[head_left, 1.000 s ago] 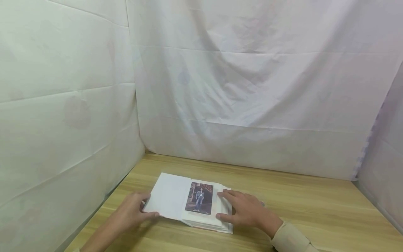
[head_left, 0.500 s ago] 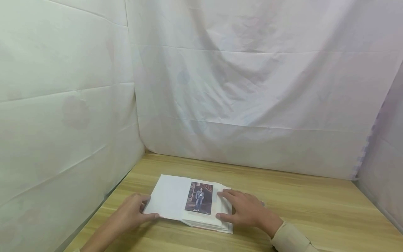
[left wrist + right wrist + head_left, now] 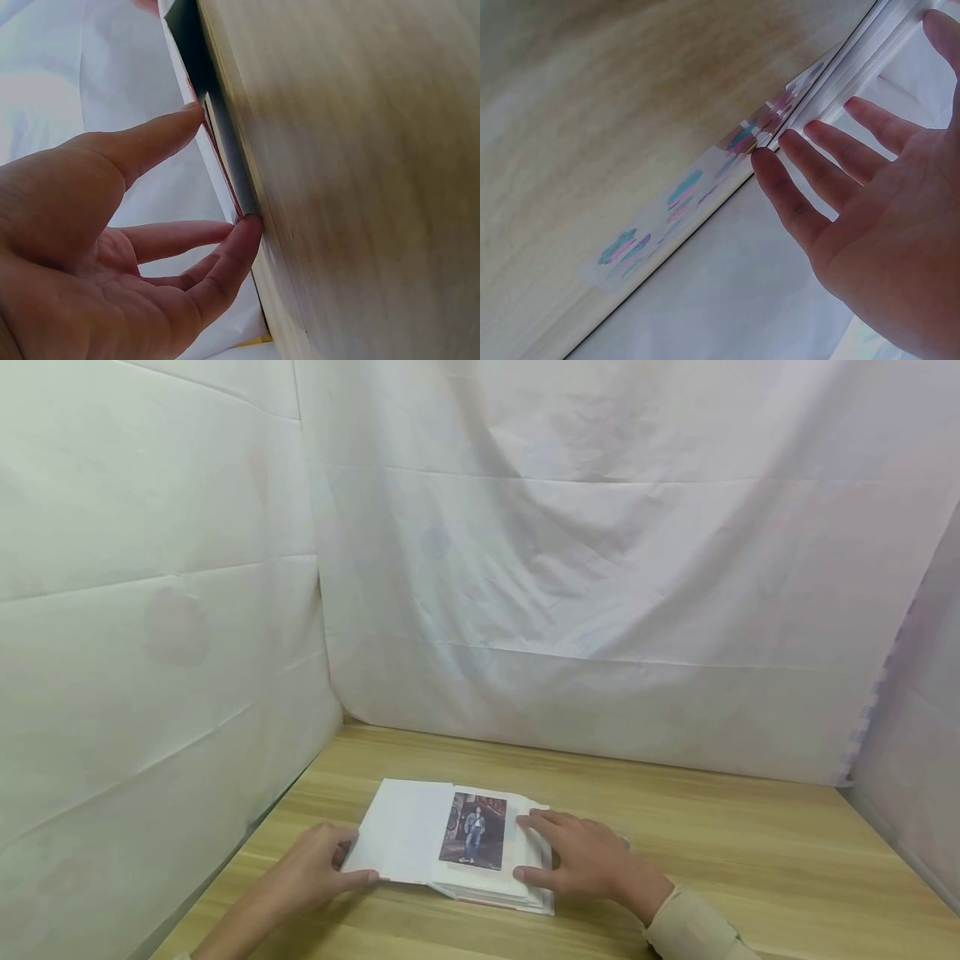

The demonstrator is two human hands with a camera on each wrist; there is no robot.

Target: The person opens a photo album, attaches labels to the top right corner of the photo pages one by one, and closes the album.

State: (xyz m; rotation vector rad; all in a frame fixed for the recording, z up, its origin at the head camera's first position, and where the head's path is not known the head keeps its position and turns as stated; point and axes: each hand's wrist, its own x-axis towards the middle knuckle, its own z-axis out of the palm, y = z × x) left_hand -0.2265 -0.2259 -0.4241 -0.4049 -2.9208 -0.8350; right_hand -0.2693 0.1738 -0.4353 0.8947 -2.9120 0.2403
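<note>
A white photo album lies spread on the wooden table, its front cover turned out to the left. On the page stack to the right sits a photo of a standing person in denim. My left hand holds the cover by its left side, thumb at the near corner. In the left wrist view, that hand's thumb and fingertips meet the cover edge, slightly above the tabletop. My right hand rests on the right margin of the page with fingers fairly straight. It hides part of the album's right edge.
A strip with colourful cloud-like shapes lies on the table by the right hand, mostly hidden in the head view. White cloth hangs behind the wooden tabletop, and more cloth hangs along the left side.
The album's front cover has sunk slightly toward the table, with the left hand staying on it. The right hand and photo keep their places.
</note>
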